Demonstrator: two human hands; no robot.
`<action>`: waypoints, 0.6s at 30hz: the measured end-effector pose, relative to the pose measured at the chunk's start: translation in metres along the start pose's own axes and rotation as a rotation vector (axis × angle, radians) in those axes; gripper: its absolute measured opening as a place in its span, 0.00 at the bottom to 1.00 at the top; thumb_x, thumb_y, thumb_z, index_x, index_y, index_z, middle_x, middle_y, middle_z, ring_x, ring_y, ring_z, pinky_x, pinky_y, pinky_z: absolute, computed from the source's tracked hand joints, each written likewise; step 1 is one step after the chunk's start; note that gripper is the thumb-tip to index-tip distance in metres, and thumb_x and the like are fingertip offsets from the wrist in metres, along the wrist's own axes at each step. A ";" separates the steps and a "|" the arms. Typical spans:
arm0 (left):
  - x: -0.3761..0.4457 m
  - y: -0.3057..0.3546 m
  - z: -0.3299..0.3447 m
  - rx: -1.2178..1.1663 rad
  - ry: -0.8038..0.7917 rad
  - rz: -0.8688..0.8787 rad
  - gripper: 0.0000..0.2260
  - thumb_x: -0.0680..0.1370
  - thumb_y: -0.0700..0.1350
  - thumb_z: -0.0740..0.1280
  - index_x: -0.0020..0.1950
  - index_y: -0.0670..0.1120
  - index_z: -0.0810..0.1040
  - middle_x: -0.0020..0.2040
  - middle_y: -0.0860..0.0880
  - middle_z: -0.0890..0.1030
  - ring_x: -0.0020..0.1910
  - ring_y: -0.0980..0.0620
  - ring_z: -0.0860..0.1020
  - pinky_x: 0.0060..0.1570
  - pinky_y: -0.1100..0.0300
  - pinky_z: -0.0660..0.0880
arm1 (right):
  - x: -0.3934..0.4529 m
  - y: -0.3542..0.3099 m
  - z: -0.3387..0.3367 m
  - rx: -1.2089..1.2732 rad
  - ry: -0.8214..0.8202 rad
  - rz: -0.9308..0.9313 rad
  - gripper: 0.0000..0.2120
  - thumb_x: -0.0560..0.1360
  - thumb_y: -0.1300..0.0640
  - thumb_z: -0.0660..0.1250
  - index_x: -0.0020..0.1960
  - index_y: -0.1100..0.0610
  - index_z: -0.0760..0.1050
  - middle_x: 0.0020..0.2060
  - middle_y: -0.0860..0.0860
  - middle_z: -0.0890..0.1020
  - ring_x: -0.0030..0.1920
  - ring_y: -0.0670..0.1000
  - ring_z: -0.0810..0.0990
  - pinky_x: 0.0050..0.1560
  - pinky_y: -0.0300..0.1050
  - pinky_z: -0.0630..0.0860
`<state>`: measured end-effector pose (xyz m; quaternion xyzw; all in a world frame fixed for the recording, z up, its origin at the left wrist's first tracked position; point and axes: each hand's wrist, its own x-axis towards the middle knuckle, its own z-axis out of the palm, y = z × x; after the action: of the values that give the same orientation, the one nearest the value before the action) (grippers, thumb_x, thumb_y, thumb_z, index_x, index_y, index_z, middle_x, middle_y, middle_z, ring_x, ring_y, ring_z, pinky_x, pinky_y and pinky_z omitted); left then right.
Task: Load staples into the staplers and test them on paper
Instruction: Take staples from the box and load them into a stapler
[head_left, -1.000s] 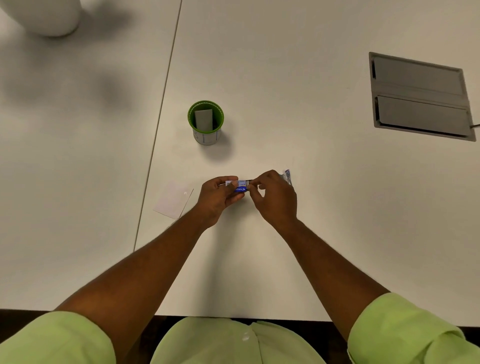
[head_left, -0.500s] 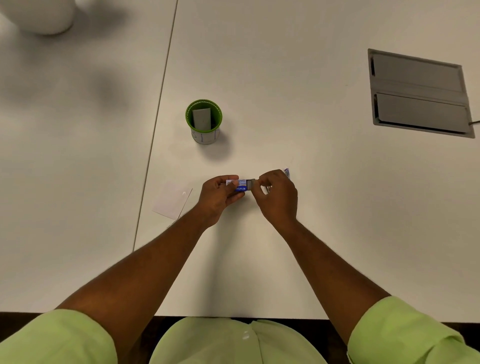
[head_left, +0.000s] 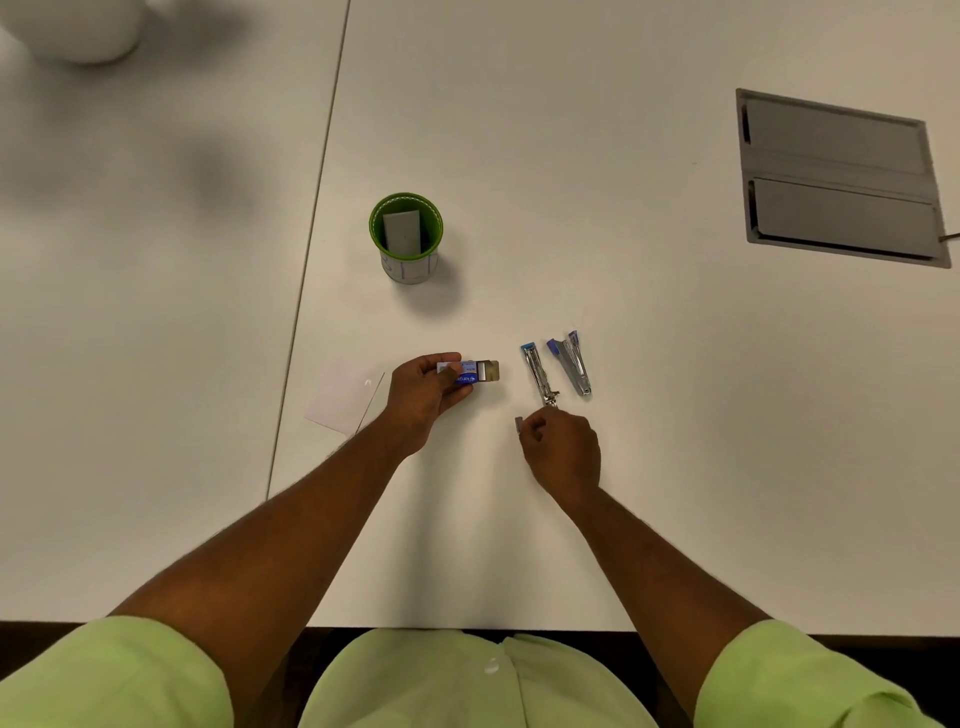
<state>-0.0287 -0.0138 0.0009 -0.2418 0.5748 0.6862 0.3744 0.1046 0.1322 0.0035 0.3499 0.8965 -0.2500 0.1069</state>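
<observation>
So the left hand (head_left: 423, 387) is wrapped around a little blue and white staple box (head_left: 467, 373), fingers and thumb curled on it, holding it just over the white counter (head_left: 675, 415). The box's tray is slid partway out on the right side and you can see something silvery grey in it, though it's too small to tell individual strips. The right hand (head_left: 563, 449) is off to the right and nearer the person, fingers curled, pinching a small grey strip of staples (head_left: 519, 424) that sticks out on its left side.

Just beyond that hand are two small staplers side by side on the counter: the open stapler (head_left: 537, 375) with a blue end, lying stretched out, and the second stapler (head_left: 571, 361) with purple-blue trim, right next to it, not touching as far as I can tell.

Farther back there's a green cup (head_left: 406, 239) standing upright with a flat grey card (head_left: 402, 234) leaning inside it. A white slip of paper (head_left: 345, 397) lies flat left of the left wrist.
</observation>
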 end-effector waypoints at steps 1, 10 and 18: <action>0.000 -0.001 0.000 -0.002 -0.006 -0.002 0.09 0.80 0.36 0.68 0.60 0.37 0.78 0.58 0.37 0.81 0.52 0.42 0.82 0.50 0.57 0.83 | 0.001 0.000 0.000 0.002 -0.007 0.003 0.10 0.79 0.50 0.68 0.46 0.54 0.83 0.41 0.52 0.86 0.43 0.54 0.84 0.45 0.45 0.79; -0.004 -0.006 0.001 0.006 -0.031 -0.024 0.09 0.81 0.36 0.67 0.61 0.36 0.78 0.59 0.37 0.80 0.54 0.42 0.82 0.54 0.54 0.82 | 0.010 -0.006 -0.003 0.235 0.063 0.085 0.06 0.76 0.56 0.69 0.41 0.52 0.82 0.33 0.45 0.84 0.35 0.45 0.82 0.41 0.41 0.77; -0.009 -0.009 0.004 0.007 -0.084 -0.015 0.09 0.80 0.36 0.68 0.59 0.36 0.78 0.57 0.36 0.81 0.51 0.43 0.83 0.52 0.55 0.83 | 0.023 -0.031 -0.014 0.962 -0.136 0.266 0.03 0.76 0.62 0.72 0.46 0.56 0.84 0.39 0.55 0.87 0.40 0.52 0.86 0.41 0.42 0.81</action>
<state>-0.0162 -0.0117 0.0032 -0.2158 0.5590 0.6909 0.4045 0.0661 0.1333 0.0184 0.4538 0.6184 -0.6413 0.0229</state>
